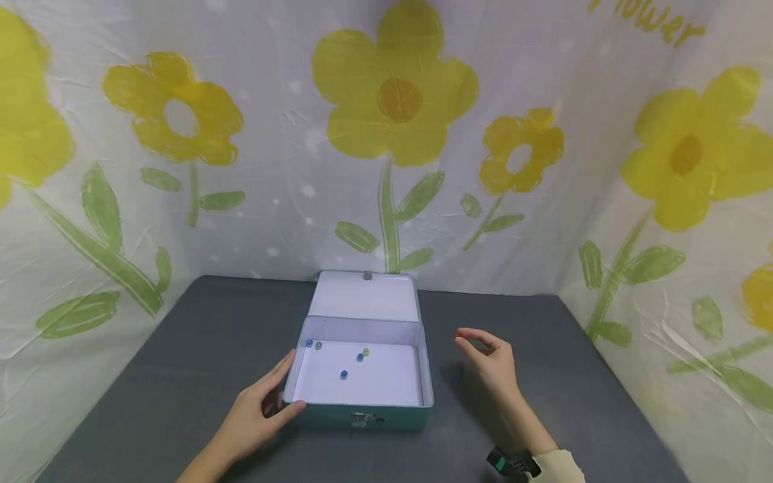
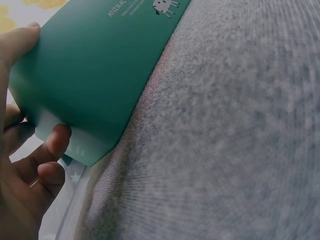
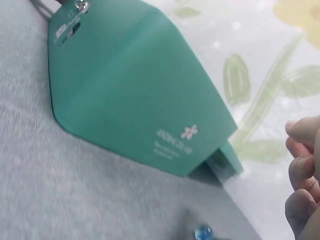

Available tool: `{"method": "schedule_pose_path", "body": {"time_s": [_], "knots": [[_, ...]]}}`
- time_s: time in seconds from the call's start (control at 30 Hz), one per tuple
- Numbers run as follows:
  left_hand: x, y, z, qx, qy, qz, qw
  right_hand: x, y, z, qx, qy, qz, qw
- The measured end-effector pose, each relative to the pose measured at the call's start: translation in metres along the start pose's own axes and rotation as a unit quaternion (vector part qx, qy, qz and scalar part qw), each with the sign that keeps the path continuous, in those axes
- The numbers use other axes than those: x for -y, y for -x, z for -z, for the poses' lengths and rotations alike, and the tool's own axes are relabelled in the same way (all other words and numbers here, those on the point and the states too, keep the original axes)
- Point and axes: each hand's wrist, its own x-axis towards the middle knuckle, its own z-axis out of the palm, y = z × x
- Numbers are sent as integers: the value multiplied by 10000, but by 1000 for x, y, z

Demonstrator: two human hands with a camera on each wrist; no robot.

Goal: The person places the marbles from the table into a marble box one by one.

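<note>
An open green tin box (image 1: 395, 417) with a white inside stands in the middle of the table, its hinged lid (image 1: 362, 295) tipped back. Inside it lie small shiny beads: a blue bead (image 1: 344, 375) near the middle, a yellow-green bead (image 1: 366, 352) beside another blue one, and two more at the far left. My left hand (image 1: 256, 409) grips the box's front left corner, thumb at the front rim and fingers along the side. To the right of the box, my right hand (image 1: 492, 362) is raised over the table, thumb and forefinger pinching a tiny orange-red bead, mostly hidden by the fingertips.
Below my right hand, a blue bead (image 3: 203, 232) and a small reddish one lie on the dark grey table (image 1: 241, 322). A white curtain (image 1: 272, 134) printed with yellow flowers hangs behind the table and along both sides. A dark band (image 1: 513, 463) circles my right wrist.
</note>
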Motion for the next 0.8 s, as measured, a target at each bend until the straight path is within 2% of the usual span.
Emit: {"method": "schedule_pose_path", "body": {"time_s": [0.2, 0.47, 0.8], "knots": [[2, 1, -1, -15, 67, -33, 10000, 7, -3, -16, 110, -58, 22, 9999], [-2, 1, -1, -24, 33, 110, 9999, 19, -8, -39, 275, -352, 356, 9984], [-1, 0, -1, -25, 143, 21, 9999, 31, -10, -63, 568, -484, 569, 9956]]}}
